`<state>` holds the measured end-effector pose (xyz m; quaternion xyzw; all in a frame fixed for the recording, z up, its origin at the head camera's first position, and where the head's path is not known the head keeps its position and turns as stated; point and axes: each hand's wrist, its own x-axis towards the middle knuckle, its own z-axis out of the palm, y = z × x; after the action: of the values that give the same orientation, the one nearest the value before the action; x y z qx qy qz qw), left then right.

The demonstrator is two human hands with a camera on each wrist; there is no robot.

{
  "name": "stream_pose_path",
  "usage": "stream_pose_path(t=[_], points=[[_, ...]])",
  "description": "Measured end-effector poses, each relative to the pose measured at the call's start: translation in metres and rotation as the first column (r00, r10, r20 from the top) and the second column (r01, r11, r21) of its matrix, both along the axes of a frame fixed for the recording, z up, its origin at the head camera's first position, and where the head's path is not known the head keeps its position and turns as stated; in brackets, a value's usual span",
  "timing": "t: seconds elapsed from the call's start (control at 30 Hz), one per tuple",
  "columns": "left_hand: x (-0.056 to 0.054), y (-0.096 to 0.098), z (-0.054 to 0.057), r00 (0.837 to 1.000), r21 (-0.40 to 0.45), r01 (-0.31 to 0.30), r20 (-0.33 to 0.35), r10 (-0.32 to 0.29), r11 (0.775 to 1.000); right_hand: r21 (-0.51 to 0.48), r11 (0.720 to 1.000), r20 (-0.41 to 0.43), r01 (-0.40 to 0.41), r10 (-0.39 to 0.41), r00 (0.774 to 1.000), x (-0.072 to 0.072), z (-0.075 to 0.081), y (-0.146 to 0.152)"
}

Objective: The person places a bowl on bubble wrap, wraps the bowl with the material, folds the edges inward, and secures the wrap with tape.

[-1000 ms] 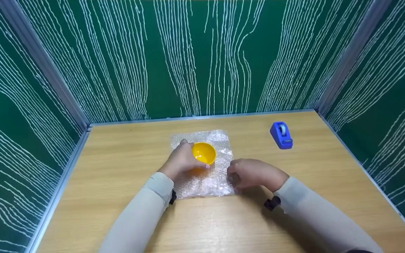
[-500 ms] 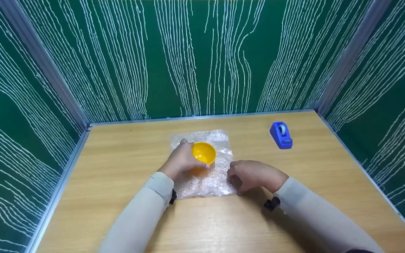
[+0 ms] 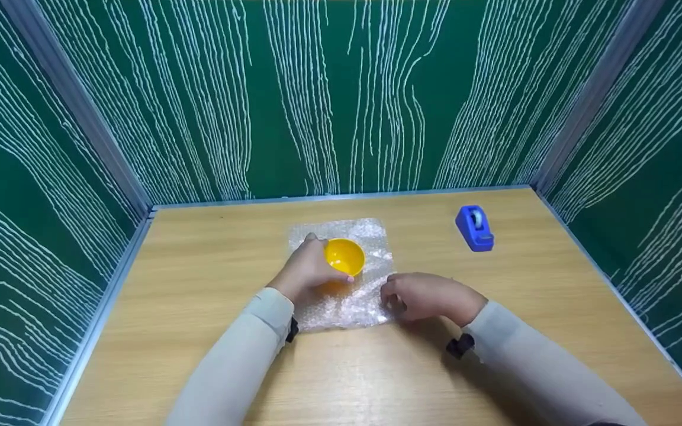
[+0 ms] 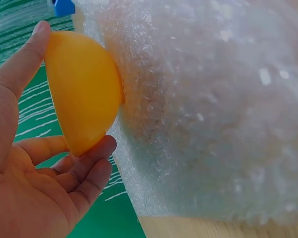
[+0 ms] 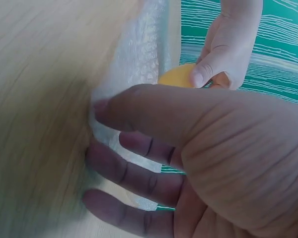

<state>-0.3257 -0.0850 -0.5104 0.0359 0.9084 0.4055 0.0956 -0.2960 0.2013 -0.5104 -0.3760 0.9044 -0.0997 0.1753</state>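
left hand [image 3: 306,267] grips bowl [image 3: 346,257] (yellow); right hand [image 3: 430,294] at bubble wrap [image 3: 372,234] edge

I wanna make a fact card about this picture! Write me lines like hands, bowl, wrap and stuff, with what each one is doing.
Left hand: grips the bowl at its side
Right hand: at the wrap's right edge, fingers bent; hard to tell if it pinches
Bowl: yellow, open side up, over the wrap
Bubble wrap: clear, flat sheet on the table
Tape dispenser: blue, holds a roll, no hand on it
Table: light wood
Walls: green with wavy white lines
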Motion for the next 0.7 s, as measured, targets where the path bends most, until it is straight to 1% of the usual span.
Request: stream_pose_path(t=[0.13, 0.3, 0.4, 0.5, 0.6, 0.7], points=[[0.0005, 0.0001, 0.0009, 1.000, 0.000, 0.006, -0.009, -0.006, 1.000, -0.028, 1.000, 0.018, -0.005, 0.005, 1.000, 0.0000, 0.0021, 0.0008], [0.0004, 0.0003, 0.0017, 1.000, -0.005, 0.006, -0.006, -0.006, 1.000, -0.053, 0.998, 0.014, -0.033, 0.034, 0.999, 0.0003, 0.0042, 0.0014], [0.0004, 0.0005, 0.0018, 1.000, -0.002, 0.001, 0.006, -0.001, 1.000, -0.066, 0.997, 0.014, -0.028, 0.029, 0.999, 0.0013, 0.0055, 0.0013], [0.0003, 0.0005, 0.0017, 1.000, 0.001, -0.003, 0.009, 0.003, 1.000, -0.070, 0.998, 0.005, -0.007, 0.007, 1.000, 0.0021, 0.0076, 0.0013], [0.0002, 0.0002, 0.0013, 1.000, -0.002, 0.002, -0.009, -0.002, 1.000, -0.077, 0.997, -0.023, -0.005, 0.004, 1.000, 0.0027, 0.0092, 0.0013], [-0.0003, -0.0004, 0.0005, 0.999, -0.014, 0.026, -0.036, -0.026, 1.000, -0.111, 0.993, -0.046, -0.050, 0.045, 0.998, 0.0030, 0.0101, 0.0013]])
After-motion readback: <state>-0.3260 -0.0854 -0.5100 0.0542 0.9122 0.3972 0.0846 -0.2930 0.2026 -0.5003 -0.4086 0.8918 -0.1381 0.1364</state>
